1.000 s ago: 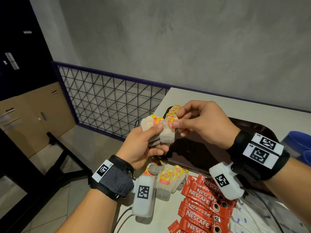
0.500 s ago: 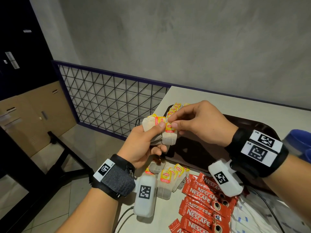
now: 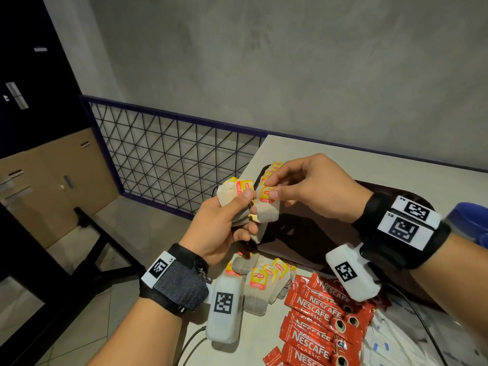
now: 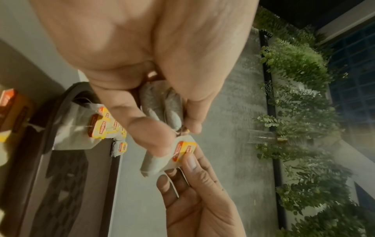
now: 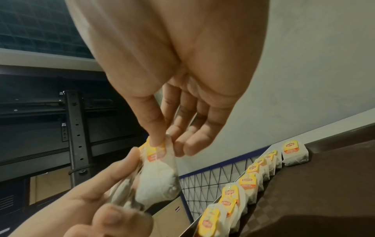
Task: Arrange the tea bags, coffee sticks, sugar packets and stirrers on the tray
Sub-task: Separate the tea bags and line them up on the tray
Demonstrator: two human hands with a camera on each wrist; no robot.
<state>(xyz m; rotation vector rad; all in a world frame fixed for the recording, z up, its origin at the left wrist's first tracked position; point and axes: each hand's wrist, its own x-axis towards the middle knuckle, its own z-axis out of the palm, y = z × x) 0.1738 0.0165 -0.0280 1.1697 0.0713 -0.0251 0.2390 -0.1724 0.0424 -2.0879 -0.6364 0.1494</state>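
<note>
My left hand (image 3: 237, 207) grips a bunch of tea bags (image 3: 232, 196) with yellow tags, held up above the table's left corner. My right hand (image 3: 272, 190) pinches the tag end of one tea bag (image 3: 268, 212) and holds it just beside that bunch; the same bag (image 5: 158, 179) shows in the right wrist view. A row of tea bags (image 5: 251, 174) lies along the left edge of the dark brown tray (image 3: 303, 233). More tea bags (image 3: 260, 283), red coffee sticks (image 3: 317, 320) and white sugar packets (image 3: 390, 344) lie on the table in front of the tray.
A blue container (image 3: 472, 220) stands at the right edge. A black cable (image 3: 422, 318) runs over the sugar packets. The white table (image 3: 343, 159) ends at its left edge beside a wire railing (image 3: 171, 157), with floor below.
My right hand has drawn one tea bag a little out of the bunch in my left hand. Both hands stay at about the same height over the tray's left corner.
</note>
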